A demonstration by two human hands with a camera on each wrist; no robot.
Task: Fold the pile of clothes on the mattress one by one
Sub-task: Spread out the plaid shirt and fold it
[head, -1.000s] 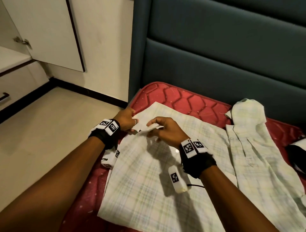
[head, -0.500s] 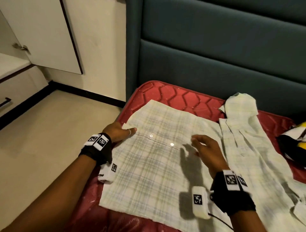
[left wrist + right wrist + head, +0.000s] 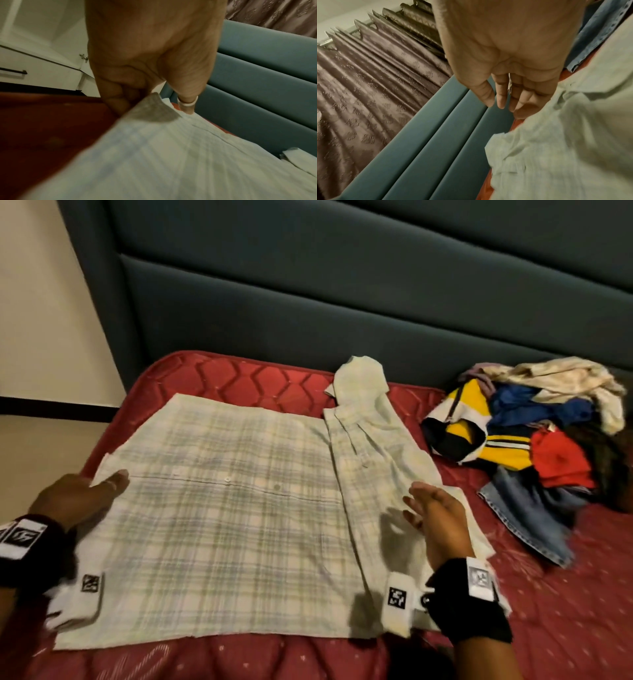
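In the head view the left hand (image 3: 77, 499) sits at the lower left of the frame, its fingers straight and pressing flat on the left edge of the shirt (image 3: 219, 529). The left wrist view shows the ringed thumb (image 3: 187, 104) down on that cloth edge and the other fingers bent at it; whether they pinch it I cannot tell. At lower right the right hand (image 3: 436, 518) is released, fingers loosely extended, over the shirt's folded right part (image 3: 373, 460); whether it touches the cloth is unclear. The shirt lies spread flat on the red mattress (image 3: 239, 381), filling the middle of the frame between the two hands, its button line running across. Farther, at the right edge, the pile (image 3: 527, 436) of mixed clothes lies apart from the shirt. Behind everything stands the teal headboard (image 3: 342, 302).
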